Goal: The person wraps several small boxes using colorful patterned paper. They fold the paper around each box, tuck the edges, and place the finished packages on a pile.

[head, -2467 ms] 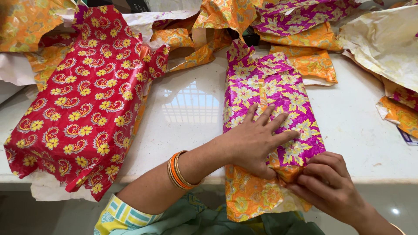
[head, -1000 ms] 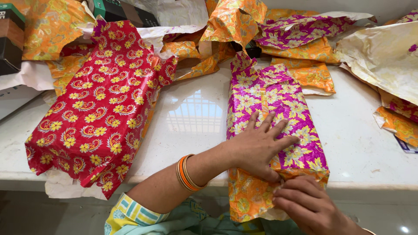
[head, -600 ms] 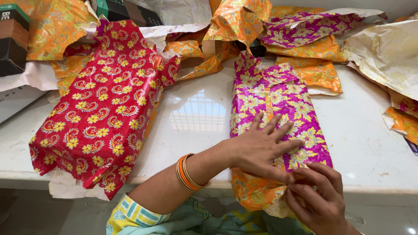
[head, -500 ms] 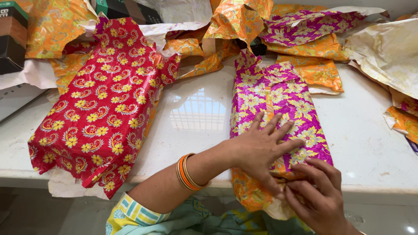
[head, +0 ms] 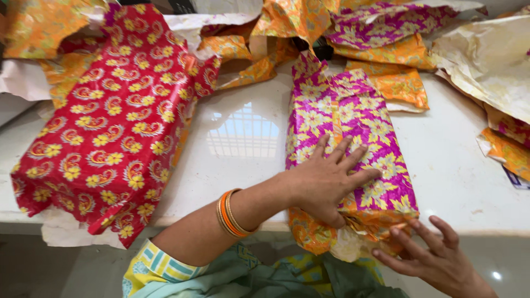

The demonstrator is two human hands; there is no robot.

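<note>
Right hand (head: 428,256), nearest the viewer, hangs released with fingers spread just off the crumpled orange near end of the purple flowered parcel (head: 353,138), at the desk (head: 452,165) edge. Left hand (head: 328,179) lies flat and unclenched on the parcel's top, pressing rather than gripping, so it is the hand in contact. The parcel's long axis runs straight away from both hands; a red flowered parcel (head: 105,127) lies well apart leftward, loose wrapping paper (head: 386,33) beyond.
</note>
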